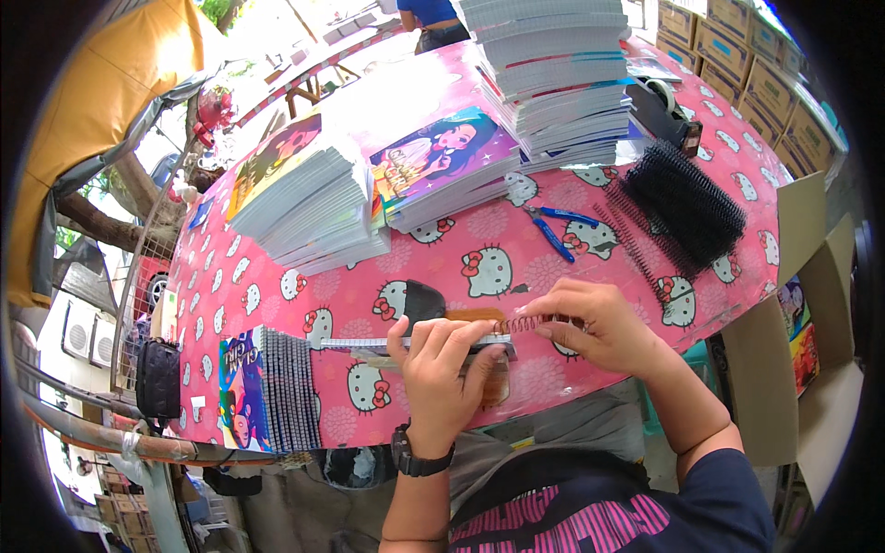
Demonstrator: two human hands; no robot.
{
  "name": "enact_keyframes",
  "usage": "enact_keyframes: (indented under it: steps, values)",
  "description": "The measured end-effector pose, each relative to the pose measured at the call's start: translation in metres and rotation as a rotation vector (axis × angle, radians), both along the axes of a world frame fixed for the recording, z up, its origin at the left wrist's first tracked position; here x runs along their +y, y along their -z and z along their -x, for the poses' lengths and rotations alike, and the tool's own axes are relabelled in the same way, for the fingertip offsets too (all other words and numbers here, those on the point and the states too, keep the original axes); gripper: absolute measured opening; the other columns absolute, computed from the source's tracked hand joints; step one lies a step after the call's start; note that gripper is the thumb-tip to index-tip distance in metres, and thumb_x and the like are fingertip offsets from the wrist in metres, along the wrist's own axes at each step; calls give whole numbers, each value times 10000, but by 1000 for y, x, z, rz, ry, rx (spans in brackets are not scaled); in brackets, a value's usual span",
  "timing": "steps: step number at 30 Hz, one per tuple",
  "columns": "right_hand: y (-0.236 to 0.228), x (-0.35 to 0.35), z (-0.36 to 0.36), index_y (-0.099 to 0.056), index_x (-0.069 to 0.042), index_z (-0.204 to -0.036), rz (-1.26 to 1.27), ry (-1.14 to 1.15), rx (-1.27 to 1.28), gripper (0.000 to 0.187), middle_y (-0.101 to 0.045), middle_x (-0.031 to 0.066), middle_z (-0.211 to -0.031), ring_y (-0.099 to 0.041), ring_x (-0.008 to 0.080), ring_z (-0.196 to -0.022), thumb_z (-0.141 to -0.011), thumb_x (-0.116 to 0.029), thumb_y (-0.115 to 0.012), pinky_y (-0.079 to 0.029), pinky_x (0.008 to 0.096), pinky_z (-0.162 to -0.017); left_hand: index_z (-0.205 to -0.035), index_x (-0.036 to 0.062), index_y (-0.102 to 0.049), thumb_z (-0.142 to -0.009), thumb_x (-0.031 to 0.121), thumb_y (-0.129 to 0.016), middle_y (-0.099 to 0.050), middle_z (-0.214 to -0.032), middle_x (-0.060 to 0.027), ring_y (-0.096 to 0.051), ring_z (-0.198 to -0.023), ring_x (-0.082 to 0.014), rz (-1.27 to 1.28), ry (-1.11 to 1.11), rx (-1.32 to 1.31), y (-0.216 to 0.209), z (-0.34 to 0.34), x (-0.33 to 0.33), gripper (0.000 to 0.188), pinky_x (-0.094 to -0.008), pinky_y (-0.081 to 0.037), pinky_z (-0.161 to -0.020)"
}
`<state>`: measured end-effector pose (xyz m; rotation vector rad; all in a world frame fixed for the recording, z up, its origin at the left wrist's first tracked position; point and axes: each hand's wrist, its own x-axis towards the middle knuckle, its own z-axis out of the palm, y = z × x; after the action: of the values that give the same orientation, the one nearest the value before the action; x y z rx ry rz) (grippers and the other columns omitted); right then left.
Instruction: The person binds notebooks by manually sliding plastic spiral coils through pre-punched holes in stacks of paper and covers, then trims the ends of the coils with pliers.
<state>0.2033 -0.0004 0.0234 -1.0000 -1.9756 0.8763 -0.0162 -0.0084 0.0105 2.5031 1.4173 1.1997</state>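
Note:
My left hand (441, 382), with a black watch on its wrist, is closed on a notebook (364, 344) held with its punched edge upward. A thin spiral coil (525, 323), reddish-brown in this light, runs from the notebook's right end toward my right hand (590, 327). The fingers of my right hand pinch the coil. Under and behind the notebook lie a brown wooden piece (493, 382) and a dark flat piece (425, 300). How far the coil passes into the holes is hidden by my left fingers.
Blue-handled cutting pliers (559, 230) lie beyond my right hand, near a pile of black coils (687, 207). Coil-bound notebooks (290, 392) stand stacked at left. Tall paper stacks (562, 92) and illustrated covers (442, 157) fill the far side. An open carton (765, 387) stands at right.

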Motion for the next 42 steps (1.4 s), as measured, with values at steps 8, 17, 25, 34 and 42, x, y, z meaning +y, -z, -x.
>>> enact_keyframes:
  steps: [8, 17, 25, 34, 42]
  values:
    - [3, 6, -4, -677, -65, -982, -101, 5, 79, 235, -601, 84, -866, -602, 230, -824, -753, -10, -671, -482, 328, -724, -902, 130, -686, -796, 200, -704, -640, -833, 1, -560, -843, -183, -19, 28, -48, 1, 3, -2, 129, -370, -300, -930]
    - [4, 10, -3, -664, -53, -968, -144, -56, 87, 224, -571, 93, -875, -574, 244, -843, -756, 17, -671, -466, 336, -731, -899, 127, -691, -779, 177, -715, -643, -836, 7, -559, -840, -180, -17, 34, -46, 0, 4, -4, 132, -371, -298, -946]
    - [3, 18, -6, -654, -61, -944, -168, -193, 68, 206, -562, 90, -876, -563, 250, -832, -761, 31, -650, -464, 342, -722, -851, 144, -679, -747, 114, -738, -669, -849, 17, -595, -868, -170, -41, 21, -134, 5, 4, -9, 123, -385, -267, -1029]
    - [-9, 11, -8, -630, -71, -1104, 55, -324, 37, 306, -580, 106, -918, -588, 287, -839, -803, -22, -657, -488, 362, -703, -799, 169, -661, -718, 52, -759, -705, -922, 14, -630, -962, -192, -166, 72, -142, 21, 9, -14, 173, -471, -237, -1121]
    - [1, 6, 2, -627, -68, -1148, -19, -243, 112, 282, -594, 124, -968, -609, 269, -838, -901, -203, -619, -495, 360, -704, -755, 155, -624, -668, 120, -824, -695, -919, 7, -635, -946, -203, -149, 102, -181, 22, 9, -19, 221, -491, -226, -1122]
